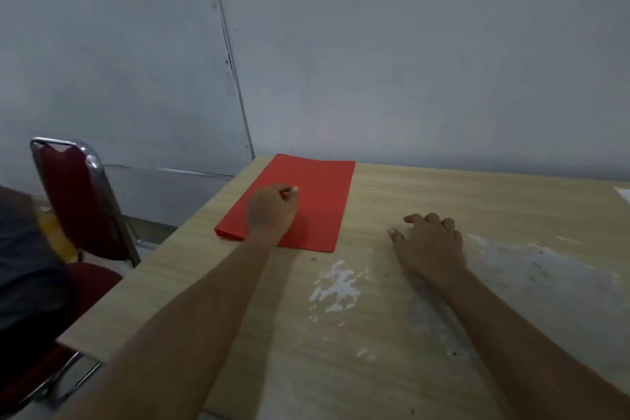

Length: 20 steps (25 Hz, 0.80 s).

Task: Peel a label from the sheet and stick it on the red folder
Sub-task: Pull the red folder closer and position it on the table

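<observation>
Left hand (pixel 272 211) reaching forward onto the red folder (pixel 320 204), fingers curled in and pinched together at the tips near the folder's middle. Something small and pale at the fingertips (pixel 294 190), possibly a label or only a nail; too small and blurred to say which. Whether the pinch grips anything: cannot tell.

Right hand (pixel 430 242) resting palm down on the counter (pixel 443 194) to the right of the folder, fingers loosely spread, gripping nothing, not touching the folder.

Red folder lying flat and closed at the far left corner of the wooden counter, close to the grey wall (pixel 409 44), one long side running toward the viewer. Pale worn patches (pixel 335 286) on the counter surface nearer the viewer. White edge of paper (pixel 624 194) just visible at the far right rim of view, perhaps the label sheet, mostly cut off. Red chair (pixel 76 201) with a chrome frame standing left of the counter.

Step in hand, as a judgement: most likely the sticking stage, with the pinched fingertips low on the folder's cover. Next move, if a label is there: lay it flat, press and smooth it down with the fingertips, perhaps steadying the folder with the free right hand so it does not slide. If no label is held: a reach to the sheet at far right first.
</observation>
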Motion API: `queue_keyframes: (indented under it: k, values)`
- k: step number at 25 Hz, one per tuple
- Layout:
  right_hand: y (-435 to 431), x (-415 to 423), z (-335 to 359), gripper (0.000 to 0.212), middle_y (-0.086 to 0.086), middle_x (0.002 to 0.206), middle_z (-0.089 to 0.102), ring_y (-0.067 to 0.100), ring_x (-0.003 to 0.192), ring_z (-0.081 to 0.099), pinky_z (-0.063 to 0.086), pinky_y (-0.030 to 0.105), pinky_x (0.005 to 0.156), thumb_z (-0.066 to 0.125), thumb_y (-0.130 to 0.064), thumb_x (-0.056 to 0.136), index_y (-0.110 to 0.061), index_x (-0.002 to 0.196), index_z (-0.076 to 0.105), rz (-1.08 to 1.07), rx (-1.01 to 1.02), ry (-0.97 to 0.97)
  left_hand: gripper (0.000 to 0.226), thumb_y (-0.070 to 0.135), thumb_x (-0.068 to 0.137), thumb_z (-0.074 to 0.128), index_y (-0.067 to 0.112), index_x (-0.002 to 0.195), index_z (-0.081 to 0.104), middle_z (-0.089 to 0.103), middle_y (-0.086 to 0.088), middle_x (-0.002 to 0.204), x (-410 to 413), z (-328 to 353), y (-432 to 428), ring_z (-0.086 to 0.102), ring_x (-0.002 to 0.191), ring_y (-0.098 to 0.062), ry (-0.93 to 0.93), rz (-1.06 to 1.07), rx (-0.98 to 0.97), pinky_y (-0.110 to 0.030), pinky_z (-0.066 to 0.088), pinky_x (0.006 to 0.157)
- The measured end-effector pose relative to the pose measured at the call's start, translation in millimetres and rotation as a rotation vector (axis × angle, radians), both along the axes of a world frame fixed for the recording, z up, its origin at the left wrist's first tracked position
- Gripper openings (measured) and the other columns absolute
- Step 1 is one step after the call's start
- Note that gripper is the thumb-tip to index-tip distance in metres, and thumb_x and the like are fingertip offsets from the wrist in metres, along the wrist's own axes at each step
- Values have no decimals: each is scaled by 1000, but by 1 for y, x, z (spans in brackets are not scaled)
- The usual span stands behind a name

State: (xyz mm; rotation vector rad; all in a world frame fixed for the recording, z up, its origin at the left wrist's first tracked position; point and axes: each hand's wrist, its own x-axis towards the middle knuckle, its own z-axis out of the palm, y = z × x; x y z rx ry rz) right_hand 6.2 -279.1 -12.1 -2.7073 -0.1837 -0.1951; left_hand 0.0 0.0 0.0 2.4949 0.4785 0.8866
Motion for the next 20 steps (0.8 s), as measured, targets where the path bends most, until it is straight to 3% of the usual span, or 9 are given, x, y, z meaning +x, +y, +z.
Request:
queue_keyframes:
  k: [5, 11, 20]
  values:
    - [35, 3, 1, 59, 11, 139, 50, 35, 131, 36, 29, 46, 106, 45, -60, 91, -22, 135, 54, 42, 38, 45, 31, 41, 86, 58, 23, 104, 76, 75, -3, 107, -21, -1, 67, 62, 109, -27, 114, 286, -83, -40, 42, 100]
    - [57, -2, 1, 61, 11, 140, 48, 34, 130, 35, 29, 46, 105, 42, -59, 92, -19, 137, 53, 84, 14, 43, 33, 35, 86, 63, 18, 112, 73, 72, 0, 114, -30, -10, 86, 62, 112, -22, 65, 265, -247, -39, 45, 102]
    - [76, -1, 3, 62, 12, 136, 46, 33, 126, 36, 31, 46, 103, 38, -60, 93, -15, 130, 58, 84, -60, 58, 45, 38, 89, 60, 13, 126, 65, 64, -6, 129, -27, -21, 88, 56, 123, -25, 120, 254, -228, -40, 44, 104]
